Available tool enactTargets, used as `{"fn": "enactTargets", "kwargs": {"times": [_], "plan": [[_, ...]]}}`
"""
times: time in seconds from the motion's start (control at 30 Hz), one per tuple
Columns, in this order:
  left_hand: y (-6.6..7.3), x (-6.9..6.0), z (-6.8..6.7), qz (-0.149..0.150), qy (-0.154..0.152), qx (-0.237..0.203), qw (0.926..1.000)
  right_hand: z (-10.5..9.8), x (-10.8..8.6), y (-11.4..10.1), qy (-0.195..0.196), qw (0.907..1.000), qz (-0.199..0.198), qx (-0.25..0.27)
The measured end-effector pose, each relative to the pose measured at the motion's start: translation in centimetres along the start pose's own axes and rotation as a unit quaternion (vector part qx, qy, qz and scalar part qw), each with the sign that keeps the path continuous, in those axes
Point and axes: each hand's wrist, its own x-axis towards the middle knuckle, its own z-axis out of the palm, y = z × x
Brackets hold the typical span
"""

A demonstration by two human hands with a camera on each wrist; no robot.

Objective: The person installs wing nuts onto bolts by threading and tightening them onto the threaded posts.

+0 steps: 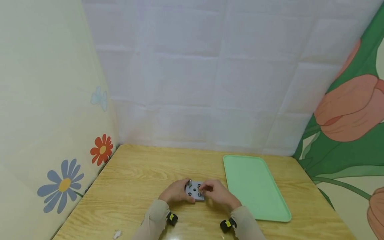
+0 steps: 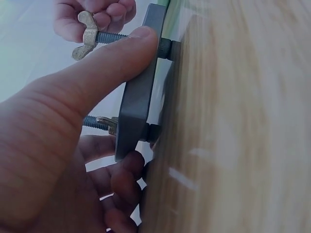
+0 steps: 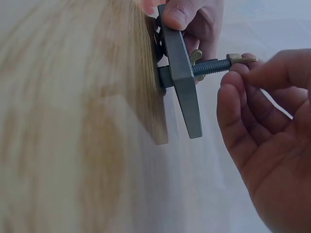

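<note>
A grey metal plate (image 1: 194,185) with several round holes is held just above the table by my left hand (image 1: 177,191). In the left wrist view, the left thumb (image 2: 124,53) lies along the plate's edge while the fingers support it from the other side. Threaded bolts (image 3: 211,67) pass through the plate, their dark heads towards the tabletop. My right hand (image 1: 218,192) pinches a brass wing nut (image 3: 241,58) near the end of one bolt. A second wing nut (image 2: 111,124) sits close to the plate on another bolt.
A light green tray (image 1: 255,186) lies to the right on the wooden table (image 1: 144,163). A small white scrap (image 1: 117,234) is near the front left edge. White cloth hangs behind, with patterned cloths at both sides.
</note>
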Motion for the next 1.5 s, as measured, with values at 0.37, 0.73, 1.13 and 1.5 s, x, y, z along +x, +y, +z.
{"fn": "enactTargets", "kwargs": {"times": [0.37, 0.73, 1.13, 1.5], "plan": [[0.3, 0.1, -0.2, -0.004, 0.008, 0.004, 1.0, -0.3, 0.3, -1.3, 0.009, 0.9999, -0.014, 0.003], [-0.6, 0.3, 0.6, -0.004, 0.01, -0.007, 0.9999, -0.4, -0.1, -0.8, -0.009, 0.9995, -0.028, 0.011], [-1.1, 0.1, 0.7, 0.007, 0.022, -0.007, 0.9997, 0.3, 0.7, 2.6, -0.01, 0.9997, -0.007, -0.022], [-0.7, 0.1, 0.4, 0.01, 0.018, 0.006, 0.9998, 0.4, 1.2, 2.5, 0.007, 0.9979, -0.058, -0.026]]}}
